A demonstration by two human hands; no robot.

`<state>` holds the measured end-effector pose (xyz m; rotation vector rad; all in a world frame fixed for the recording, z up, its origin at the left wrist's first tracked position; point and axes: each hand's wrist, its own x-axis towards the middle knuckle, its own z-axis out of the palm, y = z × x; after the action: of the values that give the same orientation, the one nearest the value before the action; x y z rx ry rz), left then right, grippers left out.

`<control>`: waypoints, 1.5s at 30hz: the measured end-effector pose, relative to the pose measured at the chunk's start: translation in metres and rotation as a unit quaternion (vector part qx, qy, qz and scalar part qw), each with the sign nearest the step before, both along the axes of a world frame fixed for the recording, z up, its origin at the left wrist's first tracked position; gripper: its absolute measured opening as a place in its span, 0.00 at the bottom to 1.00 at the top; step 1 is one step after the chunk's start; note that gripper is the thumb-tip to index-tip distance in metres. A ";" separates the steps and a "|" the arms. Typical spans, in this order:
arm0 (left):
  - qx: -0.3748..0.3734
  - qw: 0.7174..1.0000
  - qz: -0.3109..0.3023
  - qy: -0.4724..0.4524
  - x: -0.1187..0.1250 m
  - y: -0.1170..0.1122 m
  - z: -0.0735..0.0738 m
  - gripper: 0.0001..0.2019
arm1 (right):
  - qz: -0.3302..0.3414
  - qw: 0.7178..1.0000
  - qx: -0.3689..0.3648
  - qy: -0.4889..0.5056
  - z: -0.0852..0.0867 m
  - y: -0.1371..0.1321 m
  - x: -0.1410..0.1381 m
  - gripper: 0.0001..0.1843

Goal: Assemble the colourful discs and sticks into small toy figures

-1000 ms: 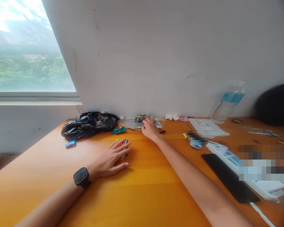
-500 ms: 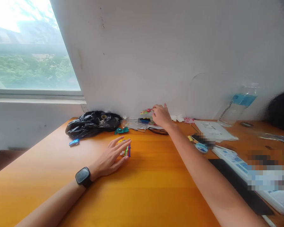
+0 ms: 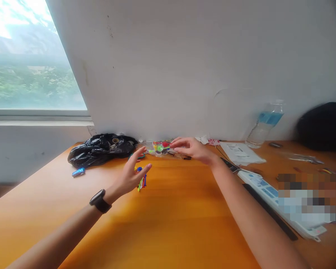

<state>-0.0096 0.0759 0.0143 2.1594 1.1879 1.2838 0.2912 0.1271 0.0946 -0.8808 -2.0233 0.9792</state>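
My right hand (image 3: 194,149) pinches a small clear packet of colourful pieces (image 3: 160,147) and holds it above the orange table (image 3: 162,224), near the wall. My left hand (image 3: 133,173), with a black watch (image 3: 100,200) on its wrist, is raised off the table with its fingers spread, a little left of the packet and not touching it. A small bunch of coloured sticks (image 3: 142,182) lies on the table just under the left hand's fingers.
A crumpled black plastic bag (image 3: 99,149) and a small blue clip (image 3: 78,172) lie at the back left. At the right are a water bottle (image 3: 261,125), a paper sheet (image 3: 240,153), a white booklet (image 3: 271,192) and a dark bag (image 3: 323,125).
My right hand lifted the packet from the clutter by the wall and brought it left and toward me. My left hand rose off the coloured sticks toward the packet.
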 end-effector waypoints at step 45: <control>-0.023 0.973 -0.076 0.215 -0.012 0.064 0.044 0.17 | 0.067 0.912 -0.019 -0.405 -0.055 -0.019 -0.039 0.07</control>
<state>-0.0221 0.1401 0.0582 2.5161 1.1593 0.7364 0.2517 0.1082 0.0399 -1.3369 -2.7899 0.7872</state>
